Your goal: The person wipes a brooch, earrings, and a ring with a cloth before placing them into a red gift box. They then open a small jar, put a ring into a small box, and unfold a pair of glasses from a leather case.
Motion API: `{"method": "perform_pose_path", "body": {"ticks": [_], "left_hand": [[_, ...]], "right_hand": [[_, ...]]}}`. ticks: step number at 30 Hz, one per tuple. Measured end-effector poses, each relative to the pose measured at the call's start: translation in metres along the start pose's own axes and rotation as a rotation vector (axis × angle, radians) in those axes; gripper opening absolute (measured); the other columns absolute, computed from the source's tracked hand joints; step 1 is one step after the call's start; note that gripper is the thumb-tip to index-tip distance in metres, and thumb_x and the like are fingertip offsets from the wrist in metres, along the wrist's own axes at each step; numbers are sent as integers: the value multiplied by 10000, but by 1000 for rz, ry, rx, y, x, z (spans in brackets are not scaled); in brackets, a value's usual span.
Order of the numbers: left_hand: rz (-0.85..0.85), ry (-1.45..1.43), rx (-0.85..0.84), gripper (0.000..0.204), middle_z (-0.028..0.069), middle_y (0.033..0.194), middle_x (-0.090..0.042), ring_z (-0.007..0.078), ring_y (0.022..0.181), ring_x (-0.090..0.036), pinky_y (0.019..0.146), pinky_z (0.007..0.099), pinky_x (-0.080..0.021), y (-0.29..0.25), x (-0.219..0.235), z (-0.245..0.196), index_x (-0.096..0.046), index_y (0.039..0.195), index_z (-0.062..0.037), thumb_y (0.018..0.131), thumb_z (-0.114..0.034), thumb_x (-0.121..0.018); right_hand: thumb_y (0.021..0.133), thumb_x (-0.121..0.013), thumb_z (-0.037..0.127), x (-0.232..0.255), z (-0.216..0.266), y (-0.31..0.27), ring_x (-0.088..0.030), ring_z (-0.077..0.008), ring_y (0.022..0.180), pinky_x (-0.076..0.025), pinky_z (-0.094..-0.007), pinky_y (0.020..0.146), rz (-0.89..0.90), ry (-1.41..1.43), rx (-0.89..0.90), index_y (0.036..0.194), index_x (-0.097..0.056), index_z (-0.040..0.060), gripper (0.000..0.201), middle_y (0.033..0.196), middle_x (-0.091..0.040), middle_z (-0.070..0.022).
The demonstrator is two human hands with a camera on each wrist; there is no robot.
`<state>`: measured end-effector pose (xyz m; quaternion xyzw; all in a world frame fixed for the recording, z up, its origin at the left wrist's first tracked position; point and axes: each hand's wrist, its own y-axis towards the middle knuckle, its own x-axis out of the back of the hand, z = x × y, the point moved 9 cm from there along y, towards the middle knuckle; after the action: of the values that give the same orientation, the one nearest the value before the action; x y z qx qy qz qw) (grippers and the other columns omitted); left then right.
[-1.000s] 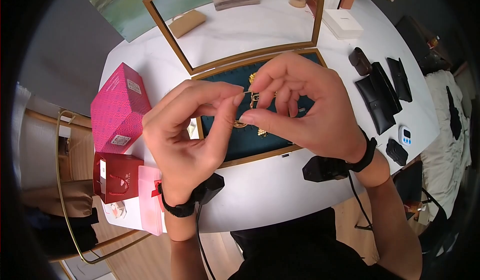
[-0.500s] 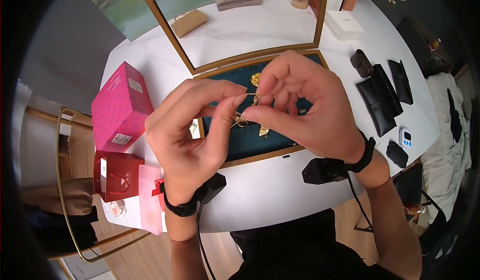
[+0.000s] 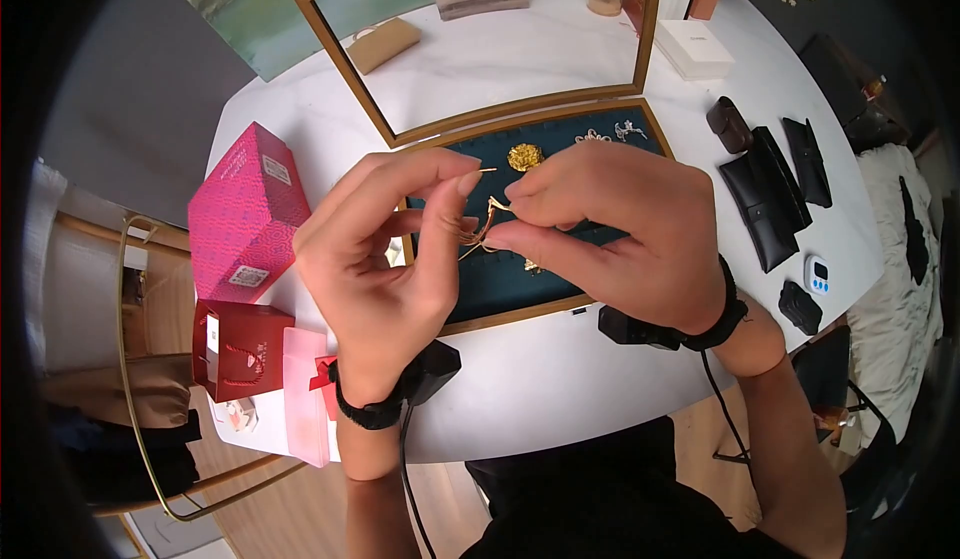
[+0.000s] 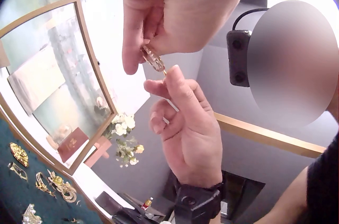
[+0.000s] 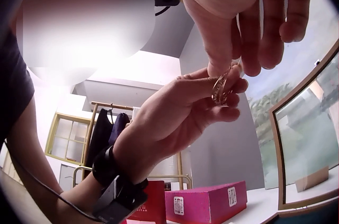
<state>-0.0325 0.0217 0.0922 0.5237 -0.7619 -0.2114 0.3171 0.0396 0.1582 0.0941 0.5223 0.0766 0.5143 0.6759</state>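
Observation:
In the head view my left hand (image 3: 380,249) and right hand (image 3: 630,229) meet over a jewellery box (image 3: 520,316) with a dark teal lining. Between them is a small openwork gold brooch (image 3: 493,207), its looped body set with small stones in the left wrist view. A thin gold pin (image 3: 488,170) sticks out at the left thumb and index fingertips. My right thumb and index finger pinch the brooch's upper end. From the right wrist view, the gold loop (image 5: 220,90) lies against the left fingers. Fingers hide part of the brooch.
Behind the box stands its raised glass lid (image 3: 646,49) in a wooden frame. A round gold ornament (image 3: 524,157) and silver pieces (image 3: 628,129) lie on the lining. To the left are a pink box (image 3: 245,219) and red bag (image 3: 240,349); black cases (image 3: 755,194) lie right.
The right hand has turned, its fingers closing in more. The thin pin, earlier spanning between both hands' fingertips, now shows a free end, and the brooch body beneath is more exposed.

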Motion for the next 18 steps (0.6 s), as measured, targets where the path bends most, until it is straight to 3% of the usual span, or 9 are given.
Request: {"method": "perform_pose_path", "body": {"ticks": [4,6,9,14,18], "left_hand": [[-32,-39,46,96,96,885,-698,98,712,-652,548,196,-537,2,3,8,-715,940,40,848,59,-693],[-41,-20,62,97,89,886,-703,92,721,-652,555,189,-527,2,5,12,-720,940,34,847,50,-703],[-59,2,120,99,81,895,-713,84,735,-650,570,177,-511,1,6,14,-724,943,28,844,35,-721],[-61,-100,183,139,90,913,-719,89,766,-660,582,177,-516,0,1,19,-712,978,44,842,25,-735],[-7,-275,261,229,120,970,-711,141,882,-684,694,235,-587,2,-4,21,-674,1069,64,845,44,-717]], "right_hand": [[759,-818,190,7,7,2,-563,-165,564,-435,-275,489,-58,-55,74,832,-650,81,214,755,-635,-28],[753,-827,211,4,-6,6,-589,-162,567,-449,-266,497,75,38,-182,868,-667,73,241,781,-657,-32],[763,-822,233,-1,-19,3,-583,-162,543,-450,-257,494,81,79,-317,889,-677,65,255,790,-676,-36],[794,-800,242,-12,-24,-3,-566,-149,519,-437,-256,473,139,113,-313,899,-680,65,238,768,-680,-42],[815,-780,210,-10,-23,-1,-566,-139,517,-432,-256,470,120,130,-287,902,-678,64,198,765,-683,-43]]}}
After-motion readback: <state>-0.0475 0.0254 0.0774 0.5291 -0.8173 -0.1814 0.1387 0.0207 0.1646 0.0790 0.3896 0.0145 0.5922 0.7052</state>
